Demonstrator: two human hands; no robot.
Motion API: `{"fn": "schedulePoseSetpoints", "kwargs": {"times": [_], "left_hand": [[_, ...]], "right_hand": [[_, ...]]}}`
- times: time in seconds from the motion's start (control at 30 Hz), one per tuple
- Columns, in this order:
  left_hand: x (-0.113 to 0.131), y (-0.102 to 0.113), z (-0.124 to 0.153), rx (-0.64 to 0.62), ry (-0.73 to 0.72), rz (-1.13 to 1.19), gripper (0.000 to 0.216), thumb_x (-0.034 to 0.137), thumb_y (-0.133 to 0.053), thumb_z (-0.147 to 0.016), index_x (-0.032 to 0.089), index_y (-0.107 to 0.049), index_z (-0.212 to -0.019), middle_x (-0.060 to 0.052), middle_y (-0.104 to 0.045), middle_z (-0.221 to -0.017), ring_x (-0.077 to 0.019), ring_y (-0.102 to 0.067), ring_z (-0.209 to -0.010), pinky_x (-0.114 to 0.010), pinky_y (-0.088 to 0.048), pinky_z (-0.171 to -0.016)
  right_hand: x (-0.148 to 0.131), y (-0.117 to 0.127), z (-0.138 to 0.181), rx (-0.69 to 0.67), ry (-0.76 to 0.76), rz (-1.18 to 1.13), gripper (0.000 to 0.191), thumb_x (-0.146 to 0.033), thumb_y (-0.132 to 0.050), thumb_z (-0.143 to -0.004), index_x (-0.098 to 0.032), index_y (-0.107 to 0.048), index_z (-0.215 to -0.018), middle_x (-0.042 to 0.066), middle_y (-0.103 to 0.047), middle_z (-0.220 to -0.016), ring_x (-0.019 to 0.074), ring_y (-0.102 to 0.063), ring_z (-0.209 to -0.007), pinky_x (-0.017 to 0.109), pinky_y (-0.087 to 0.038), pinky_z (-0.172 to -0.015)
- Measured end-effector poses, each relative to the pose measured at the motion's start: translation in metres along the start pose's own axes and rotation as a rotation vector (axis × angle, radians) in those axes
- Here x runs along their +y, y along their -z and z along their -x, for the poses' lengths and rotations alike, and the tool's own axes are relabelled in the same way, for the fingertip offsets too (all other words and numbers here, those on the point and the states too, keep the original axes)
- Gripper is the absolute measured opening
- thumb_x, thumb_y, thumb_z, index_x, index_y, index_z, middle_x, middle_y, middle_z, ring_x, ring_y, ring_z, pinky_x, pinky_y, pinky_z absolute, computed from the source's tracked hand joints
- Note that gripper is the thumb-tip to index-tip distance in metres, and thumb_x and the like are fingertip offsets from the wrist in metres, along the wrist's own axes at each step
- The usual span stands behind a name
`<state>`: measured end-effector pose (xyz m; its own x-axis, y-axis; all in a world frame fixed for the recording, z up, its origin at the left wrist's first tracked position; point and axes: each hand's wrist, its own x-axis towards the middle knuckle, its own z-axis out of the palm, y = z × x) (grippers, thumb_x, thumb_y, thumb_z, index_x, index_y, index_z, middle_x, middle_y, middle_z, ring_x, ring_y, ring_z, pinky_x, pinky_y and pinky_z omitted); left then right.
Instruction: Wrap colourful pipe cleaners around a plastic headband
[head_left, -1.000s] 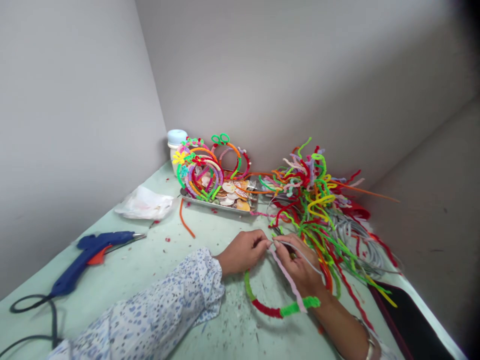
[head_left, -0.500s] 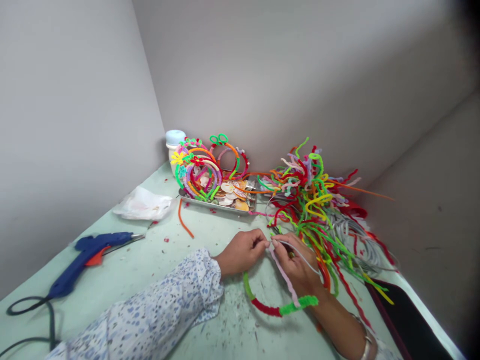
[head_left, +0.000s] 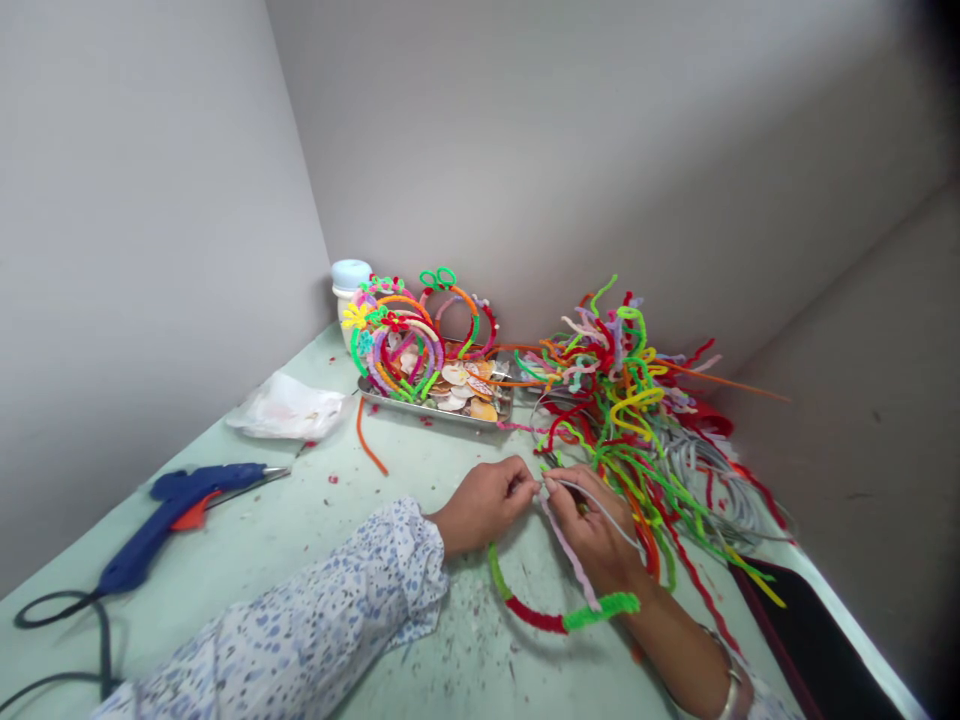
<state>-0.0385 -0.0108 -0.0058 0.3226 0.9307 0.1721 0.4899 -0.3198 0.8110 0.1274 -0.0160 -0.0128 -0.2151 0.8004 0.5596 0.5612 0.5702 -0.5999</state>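
My left hand point(head_left: 491, 503) is closed, its thumb and finger pinched together close to my right fingertips. From beneath it curves a band point(head_left: 536, 612) wrapped in green and red pipe cleaner, and the hidden end seems to lie in that hand. My right hand point(head_left: 598, 535) pinches a pale pink pipe cleaner point(head_left: 566, 550), which hangs down to the band's green part. A thin grey wire point(head_left: 600, 503) arcs from the fingertips across the back of my right hand. What exactly sits between the fingertips is too small to see.
A blue glue gun point(head_left: 150, 530) lies at left near a plastic bag point(head_left: 289, 408). Behind, colourful headbands point(head_left: 409, 345) rest on a metal tray point(head_left: 450, 415) of small cut-outs beside a lidded jar point(head_left: 350, 277). Piled pipe cleaners point(head_left: 637, 400), wire coils point(head_left: 697, 480) and a dark flat object point(head_left: 817, 640) occupy the right.
Almost nothing differs. The green and red band has shifted very slightly to the right; both hands keep their pinch in nearly the same place.
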Motion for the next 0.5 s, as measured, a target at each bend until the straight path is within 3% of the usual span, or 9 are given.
{"fn": "schedulePoseSetpoints", "kwargs": {"times": [0.33, 0.5], "left_hand": [[0.0012, 0.0028, 0.0013, -0.034, 0.036, 0.246, 0.02, 0.033, -0.044, -0.085, 0.017, -0.053, -0.09, 0.003, -0.053, -0.065, -0.0087, -0.046, -0.055, -0.019, -0.033, -0.052], [-0.0021, 0.0009, 0.0009, -0.05, 0.087, 0.375, 0.019, 0.033, -0.042, -0.085, 0.017, -0.051, -0.087, 0.004, -0.052, -0.063, -0.0066, -0.043, -0.048, -0.018, -0.033, -0.048]], "right_hand": [[-0.0057, 0.0062, -0.0035, 0.052, -0.154, 0.028, 0.018, -0.031, -0.048, -0.086, -0.021, -0.062, -0.086, 0.003, -0.064, -0.082, 0.0176, -0.059, -0.077, 0.03, -0.047, -0.073], [-0.0028, 0.0033, -0.0036, 0.028, -0.188, -0.03, 0.02, -0.033, -0.048, -0.086, -0.02, -0.062, -0.089, 0.003, -0.064, -0.086, 0.0175, -0.06, -0.079, 0.029, -0.047, -0.073]]}}
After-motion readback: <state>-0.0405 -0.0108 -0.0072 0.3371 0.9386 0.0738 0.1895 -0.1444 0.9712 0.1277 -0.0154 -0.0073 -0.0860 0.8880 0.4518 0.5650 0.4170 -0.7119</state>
